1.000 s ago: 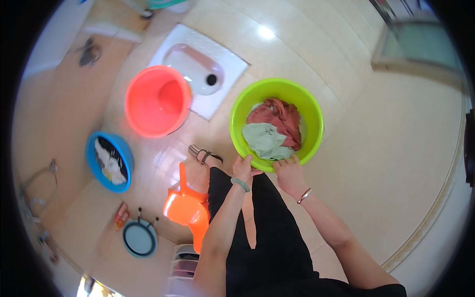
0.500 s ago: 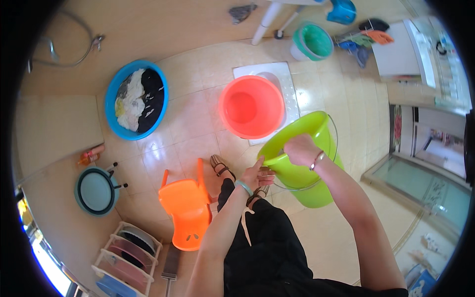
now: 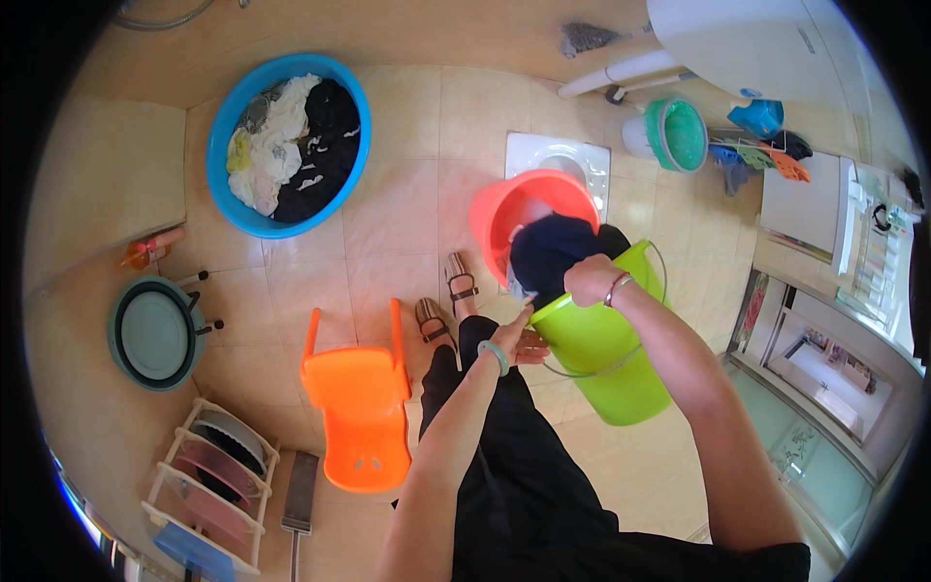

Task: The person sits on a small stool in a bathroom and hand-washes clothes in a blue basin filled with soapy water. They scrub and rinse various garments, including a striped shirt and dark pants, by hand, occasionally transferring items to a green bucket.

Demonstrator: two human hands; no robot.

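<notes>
I hold a tipped lime-green bucket (image 3: 621, 373) by its rim, its mouth facing the coral-red bucket (image 3: 492, 209). My right hand (image 3: 592, 281) is closed at the upper part of the green rim, right beside the cloth. At the lower left edge of the rim, my left hand (image 3: 519, 344) grips with its thumb near the lip and fingers against the side. Dark navy clothes (image 3: 553, 252) bridge the two mouths and lie partly in the red bucket, with a pale piece of cloth (image 3: 519, 281) beneath them. The inside of the green bucket is hidden.
A blue basin (image 3: 218, 165) of white and black clothes stands far left. An orange chair (image 3: 364, 412) is left of my legs. Behind the red bucket lies a white squat toilet (image 3: 596, 160); a green-lined bin (image 3: 684, 136) stands far right. A basin rack (image 3: 218, 485) is near left.
The green bucket has tipped further toward the red one, and dark clothes have come out into the red bucket, which now leans. Both hands stay at the green rim. The view has shifted.
</notes>
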